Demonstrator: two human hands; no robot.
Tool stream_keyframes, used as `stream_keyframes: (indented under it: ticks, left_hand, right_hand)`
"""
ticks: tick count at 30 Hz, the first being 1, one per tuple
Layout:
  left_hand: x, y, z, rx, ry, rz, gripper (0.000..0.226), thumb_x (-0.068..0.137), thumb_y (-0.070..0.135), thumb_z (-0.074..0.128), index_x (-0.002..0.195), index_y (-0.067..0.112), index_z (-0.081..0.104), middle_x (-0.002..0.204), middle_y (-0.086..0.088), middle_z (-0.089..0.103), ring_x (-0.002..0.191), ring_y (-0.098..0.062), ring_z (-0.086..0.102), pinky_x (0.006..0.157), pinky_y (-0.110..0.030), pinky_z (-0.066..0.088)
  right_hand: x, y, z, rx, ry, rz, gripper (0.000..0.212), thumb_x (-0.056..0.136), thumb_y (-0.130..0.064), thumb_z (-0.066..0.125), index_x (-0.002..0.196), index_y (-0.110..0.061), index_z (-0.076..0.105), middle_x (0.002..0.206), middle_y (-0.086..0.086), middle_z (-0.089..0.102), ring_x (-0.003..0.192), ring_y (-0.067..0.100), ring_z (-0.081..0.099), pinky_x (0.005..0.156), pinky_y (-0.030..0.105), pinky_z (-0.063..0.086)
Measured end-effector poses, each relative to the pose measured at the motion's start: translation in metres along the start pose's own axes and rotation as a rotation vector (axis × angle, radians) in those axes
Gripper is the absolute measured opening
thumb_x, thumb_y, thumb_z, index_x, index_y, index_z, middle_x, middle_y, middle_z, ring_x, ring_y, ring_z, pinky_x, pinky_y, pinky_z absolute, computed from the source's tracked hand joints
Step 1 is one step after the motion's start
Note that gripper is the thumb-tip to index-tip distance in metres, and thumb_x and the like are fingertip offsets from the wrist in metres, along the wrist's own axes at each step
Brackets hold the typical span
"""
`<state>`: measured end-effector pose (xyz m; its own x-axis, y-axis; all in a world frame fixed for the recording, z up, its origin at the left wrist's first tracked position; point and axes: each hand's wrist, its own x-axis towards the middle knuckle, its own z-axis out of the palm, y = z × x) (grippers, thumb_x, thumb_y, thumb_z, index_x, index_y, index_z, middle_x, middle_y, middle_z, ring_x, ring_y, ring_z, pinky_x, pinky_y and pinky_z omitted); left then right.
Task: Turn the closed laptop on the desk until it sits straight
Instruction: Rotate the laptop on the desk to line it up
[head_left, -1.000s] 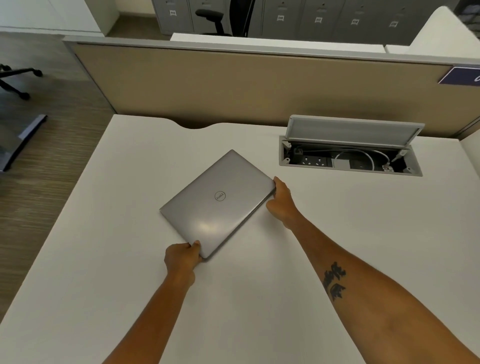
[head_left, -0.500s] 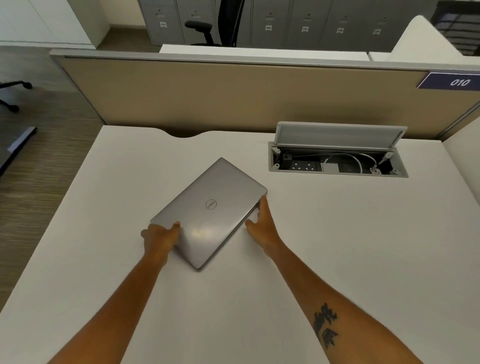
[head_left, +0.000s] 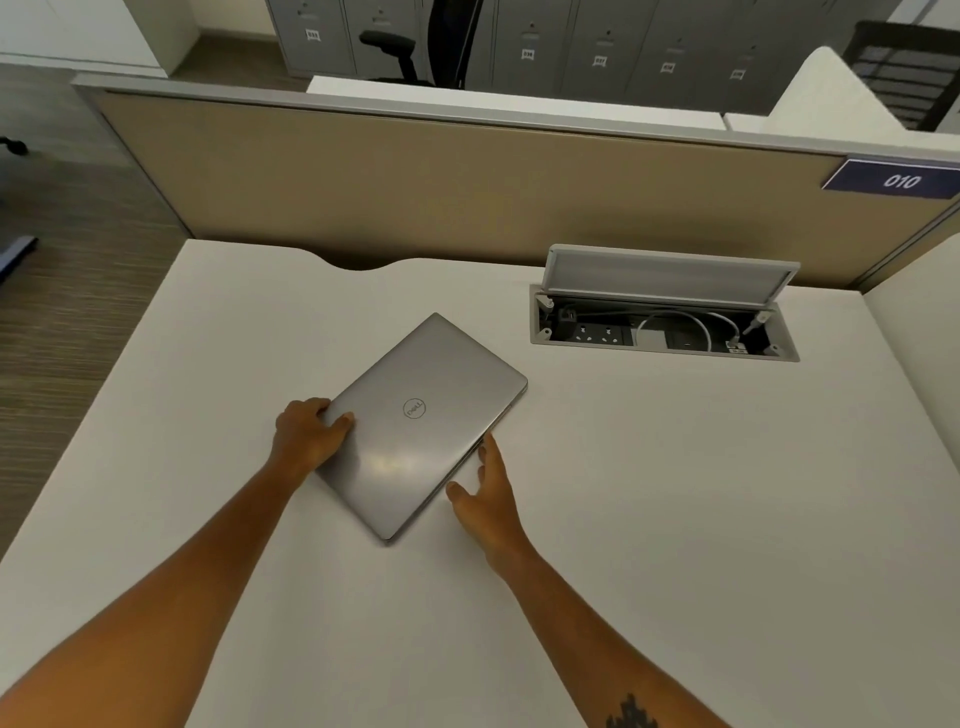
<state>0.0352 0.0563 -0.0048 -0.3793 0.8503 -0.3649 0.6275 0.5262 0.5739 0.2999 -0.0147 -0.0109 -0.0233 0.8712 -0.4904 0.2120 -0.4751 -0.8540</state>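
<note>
A closed silver laptop lies flat on the white desk, turned at a slant so one corner points toward me. My left hand grips its left corner, with the thumb on the lid. My right hand rests against the laptop's right long edge, fingers spread and touching the side, palm on the desk.
An open cable box with sockets and a white cable is sunk into the desk behind the laptop on the right, its lid raised. A beige partition closes the desk's far side. Floor lies beyond the left edge.
My left hand has shifted from the laptop's near corner to its left corner. My right hand has slid from the far right corner down along the right edge. The laptop's slant looks about the same.
</note>
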Motion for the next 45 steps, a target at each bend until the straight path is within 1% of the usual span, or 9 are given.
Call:
stream_keyframes:
  ticks: [14,18,20,24,29,32,36,40,45]
  left_hand:
    - [-0.029,-0.022,0.005,-0.11,0.011,-0.018,0.046,0.099,0.045,0.069,0.115,0.003,0.078,0.105,-0.017,0.079,0.101,-0.037,0.074,0.09,-0.044,0.058]
    - [-0.05,-0.028,0.01,-0.163,0.014,-0.037,0.038,0.099,0.045,0.067,0.094,0.01,0.078,0.084,-0.006,0.076,0.088,-0.031,0.074,0.067,-0.031,0.05]
    - [-0.063,-0.028,0.011,-0.175,0.014,-0.051,0.036,0.1,0.046,0.065,0.088,0.015,0.077,0.079,-0.001,0.075,0.087,-0.027,0.074,0.064,-0.027,0.048]
    - [-0.087,-0.029,0.017,-0.207,0.01,-0.066,0.052,0.101,0.047,0.064,0.083,0.0,0.076,0.076,-0.017,0.075,0.078,-0.036,0.071,0.064,-0.032,0.047]
    - [-0.115,-0.026,0.029,-0.245,0.013,-0.073,0.046,0.101,0.048,0.063,0.091,0.006,0.08,0.088,-0.009,0.079,0.087,-0.03,0.073,0.071,-0.034,0.052]
    - [-0.127,-0.025,0.036,-0.267,0.02,-0.084,0.04,0.103,0.046,0.062,0.096,0.012,0.081,0.093,-0.006,0.079,0.09,-0.028,0.072,0.08,-0.04,0.056]
    - [-0.141,-0.025,0.045,-0.299,0.02,-0.104,0.046,0.104,0.044,0.06,0.08,0.01,0.079,0.079,-0.008,0.076,0.078,-0.026,0.069,0.071,-0.035,0.05]
    - [-0.151,-0.026,0.055,-0.293,0.007,-0.116,0.058,0.105,0.044,0.057,0.062,0.005,0.054,0.064,-0.02,0.062,0.063,-0.025,0.053,0.065,-0.035,0.039]
    - [-0.149,-0.026,0.056,-0.269,-0.002,-0.131,0.061,0.105,0.043,0.058,0.07,-0.007,0.062,0.077,-0.027,0.073,0.069,-0.039,0.066,0.068,-0.042,0.05]
  right_hand:
    - [0.008,0.0,-0.013,0.173,0.015,0.028,0.09,0.086,-0.005,0.076,0.158,-0.039,0.034,0.159,-0.008,0.045,0.146,0.016,0.043,0.106,0.025,0.044]
    - [0.012,-0.006,-0.021,0.212,0.01,-0.018,0.079,0.079,-0.001,0.07,0.112,-0.071,0.057,0.118,-0.033,0.068,0.111,-0.012,0.066,0.076,0.009,0.055]
    - [0.015,-0.008,-0.027,0.226,0.009,-0.024,0.078,0.079,0.001,0.067,0.094,-0.075,0.059,0.101,-0.043,0.068,0.098,-0.021,0.064,0.068,0.006,0.053]
    - [0.017,-0.014,-0.035,0.162,0.05,0.014,0.064,0.083,0.004,0.068,0.117,-0.049,0.054,0.106,-0.033,0.067,0.104,-0.012,0.064,0.065,0.004,0.052]
    - [0.027,-0.022,-0.045,0.134,0.039,0.024,0.08,0.085,0.009,0.066,0.155,-0.02,0.039,0.127,-0.014,0.06,0.118,0.009,0.061,0.072,0.011,0.051]
    - [0.034,-0.028,-0.049,0.11,0.036,0.017,0.063,0.083,0.009,0.066,0.133,-0.027,0.053,0.118,-0.016,0.065,0.111,0.007,0.065,0.075,0.013,0.052]
    - [0.04,-0.035,-0.052,0.09,0.02,0.025,0.058,0.084,0.008,0.067,0.115,-0.038,0.05,0.11,-0.023,0.062,0.101,-0.001,0.062,0.072,0.012,0.05]
    - [0.047,-0.041,-0.053,0.039,0.009,0.023,0.046,0.083,0.007,0.066,0.093,-0.037,0.056,0.101,-0.024,0.064,0.091,-0.001,0.064,0.067,0.012,0.049]
    - [0.051,-0.04,-0.052,0.028,-0.002,-0.003,0.044,0.082,0.007,0.065,0.091,-0.035,0.059,0.094,-0.023,0.068,0.088,0.0,0.067,0.06,0.005,0.05]
